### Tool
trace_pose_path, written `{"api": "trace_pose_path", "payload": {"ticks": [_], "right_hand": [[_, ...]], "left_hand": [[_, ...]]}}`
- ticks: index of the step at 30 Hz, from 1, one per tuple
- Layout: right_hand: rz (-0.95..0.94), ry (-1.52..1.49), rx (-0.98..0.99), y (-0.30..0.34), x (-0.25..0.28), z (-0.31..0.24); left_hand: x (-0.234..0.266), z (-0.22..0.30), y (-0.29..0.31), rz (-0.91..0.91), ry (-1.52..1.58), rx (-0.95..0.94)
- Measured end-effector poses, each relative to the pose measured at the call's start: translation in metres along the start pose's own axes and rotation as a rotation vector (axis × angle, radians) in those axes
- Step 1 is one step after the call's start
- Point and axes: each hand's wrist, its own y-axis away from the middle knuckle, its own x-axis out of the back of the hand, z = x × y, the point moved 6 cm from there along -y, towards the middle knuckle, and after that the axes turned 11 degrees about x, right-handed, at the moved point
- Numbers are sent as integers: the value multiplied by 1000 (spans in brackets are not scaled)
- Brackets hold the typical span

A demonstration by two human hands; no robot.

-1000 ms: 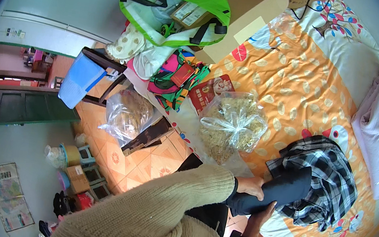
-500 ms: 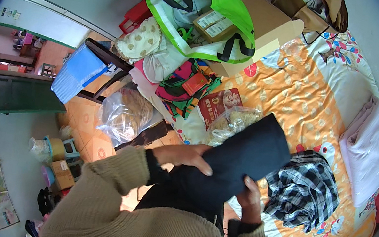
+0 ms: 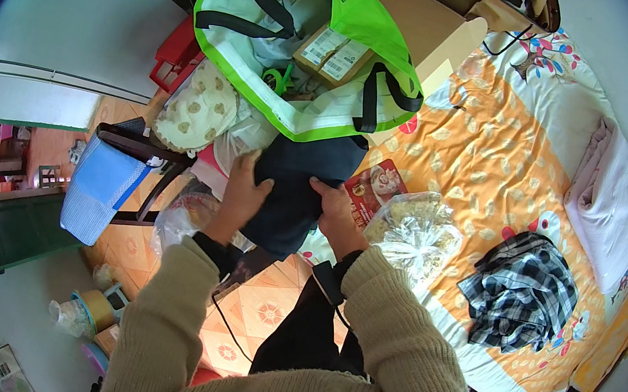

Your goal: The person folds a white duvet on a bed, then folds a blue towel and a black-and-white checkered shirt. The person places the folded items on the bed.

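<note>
A folded dark navy cloth (image 3: 294, 193) is between my hands, at the near edge of the bed just below the green bag. My left hand (image 3: 240, 200) grips its left edge, thumb on top. On the opposite edge, my right hand (image 3: 337, 217) holds it with the thumb on top and the other fingers hidden beneath. The cloth covers the colourful bag. Just beyond it stands the open bright green tote bag (image 3: 304, 126) with black handles, holding a cardboard box (image 3: 333, 54), a green tape-like item (image 3: 276, 79) and pale cloth.
Right of my hands lie a red printed packet (image 3: 374, 193) and a clear plastic bag (image 3: 416, 231). A black-and-white checked shirt (image 3: 523, 292) and a folded pale blanket (image 3: 608, 208) rest on the orange bed (image 3: 490, 157). A chair with blue cloth (image 3: 100, 184) stands left.
Both hands have carried the dark cloth left and away from me, from over the bed's near side to beside the green bag. It now covers the colourful bag.
</note>
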Motion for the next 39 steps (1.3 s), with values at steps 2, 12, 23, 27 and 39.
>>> {"api": "trace_pose_path", "payload": {"ticks": [2, 12, 23, 27, 39], "right_hand": [[50, 103, 29, 1, -1, 2], [-64, 911, 185, -22, 13, 7], [-128, 925, 362, 80, 72, -65], [-138, 857, 294, 122, 85, -107], [-24, 674, 143, 201, 101, -138]], "left_hand": [[-3, 64, 9, 116, -225, -279], [-73, 53, -13, 188, -610, -398], [-66, 65, -16, 158, -533, -405], [-7, 77, -19, 218, 179, -199], [101, 147, -125, 126, 855, 398]]}}
